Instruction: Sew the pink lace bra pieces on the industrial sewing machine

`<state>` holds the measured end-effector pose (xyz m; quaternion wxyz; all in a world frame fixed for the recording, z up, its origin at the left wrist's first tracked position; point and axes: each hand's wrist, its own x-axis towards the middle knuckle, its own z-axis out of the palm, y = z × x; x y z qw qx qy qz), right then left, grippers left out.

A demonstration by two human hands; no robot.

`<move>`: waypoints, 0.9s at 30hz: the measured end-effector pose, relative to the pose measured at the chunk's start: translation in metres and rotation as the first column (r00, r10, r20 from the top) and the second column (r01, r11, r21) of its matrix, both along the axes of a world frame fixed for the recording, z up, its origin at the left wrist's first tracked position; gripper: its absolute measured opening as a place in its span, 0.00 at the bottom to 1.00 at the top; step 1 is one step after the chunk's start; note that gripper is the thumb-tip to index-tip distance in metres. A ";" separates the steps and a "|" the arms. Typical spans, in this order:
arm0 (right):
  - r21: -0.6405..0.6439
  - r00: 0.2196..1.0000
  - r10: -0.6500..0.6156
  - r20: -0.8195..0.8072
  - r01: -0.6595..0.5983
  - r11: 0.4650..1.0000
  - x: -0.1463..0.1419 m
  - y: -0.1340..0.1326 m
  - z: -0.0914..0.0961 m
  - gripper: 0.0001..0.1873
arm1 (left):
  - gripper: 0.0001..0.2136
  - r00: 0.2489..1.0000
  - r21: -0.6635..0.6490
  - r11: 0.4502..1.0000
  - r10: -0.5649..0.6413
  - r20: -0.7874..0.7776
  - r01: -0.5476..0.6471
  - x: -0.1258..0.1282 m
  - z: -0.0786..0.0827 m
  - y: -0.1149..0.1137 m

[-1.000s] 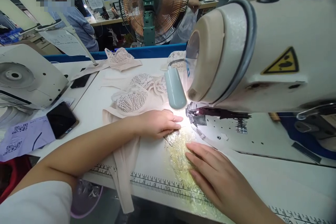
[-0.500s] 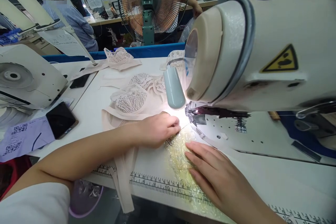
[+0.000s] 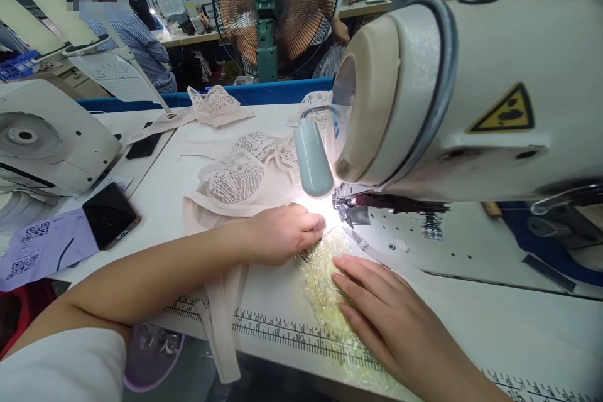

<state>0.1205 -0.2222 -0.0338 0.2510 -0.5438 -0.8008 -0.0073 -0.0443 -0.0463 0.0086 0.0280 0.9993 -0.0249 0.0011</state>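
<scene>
My left hand rests on the white table with its fingers curled together, pinching beige fabric just left of the needle area of a big sewing machine. My right hand lies flat, fingers stretched out, on a yellowish taped patch of the table in front of the needle. A beige lace bra lies behind my left hand. A small lamp lights the spot.
A second sewing machine stands at the left, with a dark phone and a QR-code paper beside it. More lace pieces lie further back. A green fan and other seated people are behind. A ruler strip runs along the table edge.
My left hand's fingers have curled from stretched out into a pinch on the fabric near the needle. My right hand has stayed flat in place.
</scene>
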 end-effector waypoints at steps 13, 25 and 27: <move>0.023 1.000 0.004 0.016 -0.004 1.000 -0.001 0.001 0.002 0.13 | 0.13 0.976 0.271 0.962 -0.099 0.193 0.044 0.000 -0.007 -0.001; 0.023 0.997 0.021 0.073 -0.023 0.999 0.001 0.002 0.004 0.13 | 0.14 0.983 0.216 0.976 -0.039 0.177 0.000 0.000 -0.010 0.012; 0.024 0.997 0.025 0.079 -0.027 0.999 0.001 0.002 0.004 0.14 | 0.14 0.986 0.219 0.976 -0.024 0.164 -0.012 0.002 -0.009 0.014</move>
